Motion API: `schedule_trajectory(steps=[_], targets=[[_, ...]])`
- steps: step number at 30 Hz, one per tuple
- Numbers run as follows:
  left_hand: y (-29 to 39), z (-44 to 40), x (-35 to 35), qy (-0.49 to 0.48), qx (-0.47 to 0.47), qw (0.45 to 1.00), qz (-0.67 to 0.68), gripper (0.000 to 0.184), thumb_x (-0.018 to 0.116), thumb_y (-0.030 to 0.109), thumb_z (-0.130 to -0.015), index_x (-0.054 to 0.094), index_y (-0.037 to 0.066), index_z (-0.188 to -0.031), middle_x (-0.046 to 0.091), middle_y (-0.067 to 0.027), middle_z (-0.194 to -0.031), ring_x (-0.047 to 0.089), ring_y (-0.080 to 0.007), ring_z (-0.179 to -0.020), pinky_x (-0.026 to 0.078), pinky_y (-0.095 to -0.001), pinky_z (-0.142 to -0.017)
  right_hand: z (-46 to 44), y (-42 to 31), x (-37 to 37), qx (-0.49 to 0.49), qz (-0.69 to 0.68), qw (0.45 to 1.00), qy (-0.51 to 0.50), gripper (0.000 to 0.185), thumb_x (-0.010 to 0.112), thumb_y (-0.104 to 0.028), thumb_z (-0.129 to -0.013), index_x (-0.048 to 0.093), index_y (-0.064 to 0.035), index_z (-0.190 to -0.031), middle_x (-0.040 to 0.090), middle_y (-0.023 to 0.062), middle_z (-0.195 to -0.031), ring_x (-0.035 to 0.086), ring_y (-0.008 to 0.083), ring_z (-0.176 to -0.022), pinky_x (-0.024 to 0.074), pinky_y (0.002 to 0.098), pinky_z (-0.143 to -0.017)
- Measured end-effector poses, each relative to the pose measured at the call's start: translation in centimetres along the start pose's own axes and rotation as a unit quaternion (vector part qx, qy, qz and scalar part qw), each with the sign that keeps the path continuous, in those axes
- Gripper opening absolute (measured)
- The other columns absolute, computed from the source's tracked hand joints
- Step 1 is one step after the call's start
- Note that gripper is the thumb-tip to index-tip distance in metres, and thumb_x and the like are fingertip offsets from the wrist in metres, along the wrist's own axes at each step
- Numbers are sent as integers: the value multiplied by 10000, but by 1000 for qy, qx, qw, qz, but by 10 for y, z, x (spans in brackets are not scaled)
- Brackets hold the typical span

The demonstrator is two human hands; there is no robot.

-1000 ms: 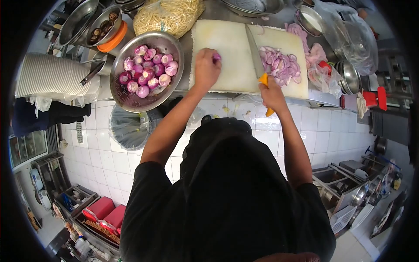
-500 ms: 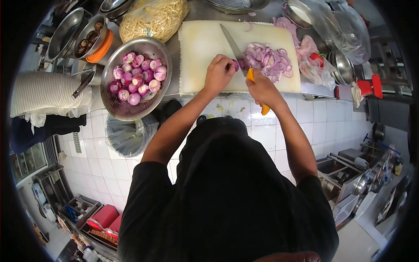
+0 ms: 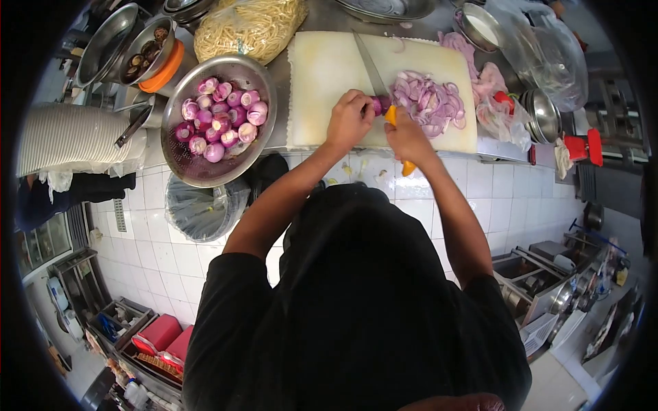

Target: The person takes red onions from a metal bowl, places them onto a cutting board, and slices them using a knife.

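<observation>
My left hand (image 3: 351, 120) is closed round a purple onion (image 3: 378, 104) on the white cutting board (image 3: 319, 65). Fingers of my right hand (image 3: 409, 140) wrap the orange handle of a knife (image 3: 371, 63); its blade lies along the onion's right side and points away from me. A pile of sliced onion (image 3: 430, 103) rests on the board just right of the blade. To the left, a metal colander (image 3: 171, 147) holds several peeled onions (image 3: 221, 122).
Behind the colander lies a bag of noodles (image 3: 248, 29). Metal bowls (image 3: 541, 116) and a pink cloth (image 3: 488, 81) are right of the board. A lined bin (image 3: 199, 212) stands on the floor below the colander. Part of another person (image 3: 75, 195) shows at far left.
My left hand has moved right with the onion, up to the knife. The knife has shifted left from the sliced pile to the onion. The camera view has shifted slightly.
</observation>
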State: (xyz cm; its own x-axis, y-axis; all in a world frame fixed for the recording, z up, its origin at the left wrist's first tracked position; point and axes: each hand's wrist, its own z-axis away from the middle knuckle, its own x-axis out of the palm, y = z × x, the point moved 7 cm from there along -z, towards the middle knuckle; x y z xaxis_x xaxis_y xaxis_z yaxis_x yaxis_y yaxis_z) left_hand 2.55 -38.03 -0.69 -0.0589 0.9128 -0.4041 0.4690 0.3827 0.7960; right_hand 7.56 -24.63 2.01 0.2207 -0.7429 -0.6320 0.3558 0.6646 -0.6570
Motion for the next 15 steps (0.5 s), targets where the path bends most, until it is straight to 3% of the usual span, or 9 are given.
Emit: schedule_trajectory(steps=[1,4,7,10,13,15], targets=[[1,0,0,-1,6,1000,-3,83,669,23,-809,666,-4,-888,639,-129,-894,661,-266,-707,550,-343,-646,6,-8,-10,17,-7,1000,-26,366,487,-157,-910,419,81,-1180,637,253,-710,636,327,-510,530,437,-533],[4,0,-2,-2,-28,1000,14,76,662,35,-794,679,-9,-853,636,-127,-878,642,-309,-755,537,-382,-682,14,-9,-9,26,-26,999,-29,419,513,-187,-928,378,51,-1246,634,257,-843,620,298,-476,507,402,-460],[4,0,-1,-11,-45,999,11,79,659,36,-793,678,-9,-855,637,-126,-880,642,-303,-752,536,-379,-685,-12,13,16,11,48,999,-2,445,502,-178,-924,372,54,-1282,636,252,-835,619,286,-470,504,401,-455],[2,-1,-1,-14,-38,999,14,82,658,37,-790,678,-6,-856,638,-123,-884,641,-297,-746,537,-375,-678,1,-6,-10,-1,27,1000,-13,328,494,-142,-892,419,76,-1126,645,265,-721,656,348,-546,534,450,-547],[4,0,-2,-18,-42,999,23,83,659,39,-788,680,-1,-858,636,-124,-887,640,-294,-741,535,-373,-672,19,-22,-15,35,-4,999,-36,317,495,-146,-886,419,70,-1105,642,286,-720,655,377,-565,535,470,-611],[5,-1,-1,-15,-48,998,24,83,658,37,-786,680,3,-858,634,-125,-886,638,-301,-746,533,-378,-680,-2,2,8,15,24,1000,1,318,483,-132,-884,420,75,-1118,646,270,-721,654,354,-546,536,453,-571]])
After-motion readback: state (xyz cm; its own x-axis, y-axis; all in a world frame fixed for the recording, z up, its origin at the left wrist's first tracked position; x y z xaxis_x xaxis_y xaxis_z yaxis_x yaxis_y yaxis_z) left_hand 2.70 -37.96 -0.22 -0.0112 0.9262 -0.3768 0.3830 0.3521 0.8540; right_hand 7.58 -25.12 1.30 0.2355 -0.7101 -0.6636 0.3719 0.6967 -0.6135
